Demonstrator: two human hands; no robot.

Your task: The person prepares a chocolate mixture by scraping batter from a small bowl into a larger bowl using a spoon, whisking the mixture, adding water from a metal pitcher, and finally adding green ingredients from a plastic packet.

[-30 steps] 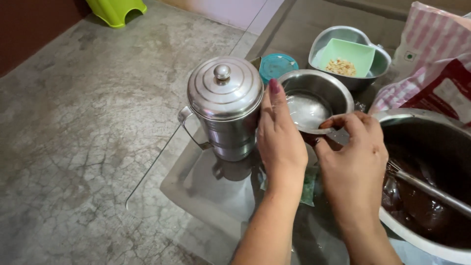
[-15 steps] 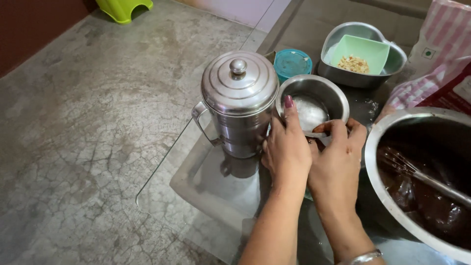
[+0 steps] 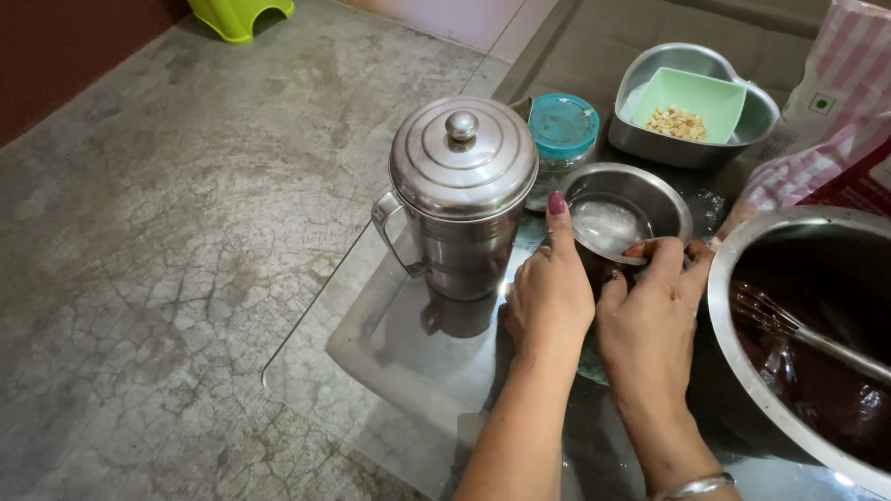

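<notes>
**Two hands at a small steel bowl on a glass tabletop**

On the glass tabletop [image 3: 390, 362] stand one lidded steel jug [image 3: 461, 195], one small steel bowl [image 3: 620, 210], one large steel mixing bowl [image 3: 807, 325], one heart-shaped steel tin [image 3: 650, 139], one green square dish [image 3: 691, 93] inside that tin, and one jar with a teal lid [image 3: 563, 125]. One whisk [image 3: 798, 329] lies in the dark brown batter of the mixing bowl. One pink-striped bag [image 3: 826, 121] leans at the far right; one green stool [image 3: 239, 14] sits at the top edge.

The small steel bowl is round, shallow and shiny, with a pale whitish residue on its floor. It sits between the jug and the mixing bowl, just in front of the jar.

Left hand [image 3: 549, 297]: fingers curled loosely downward beside the bowl's near-left rim, with one finger extended upward against the rim; what the curled fingers hold cannot be told. Right hand [image 3: 650, 325]: fingers bent and narrowly spread, with fingertips [image 3: 661, 249] touching the bowl's near rim. A bangle [image 3: 696, 484] circles the right wrist.
</notes>
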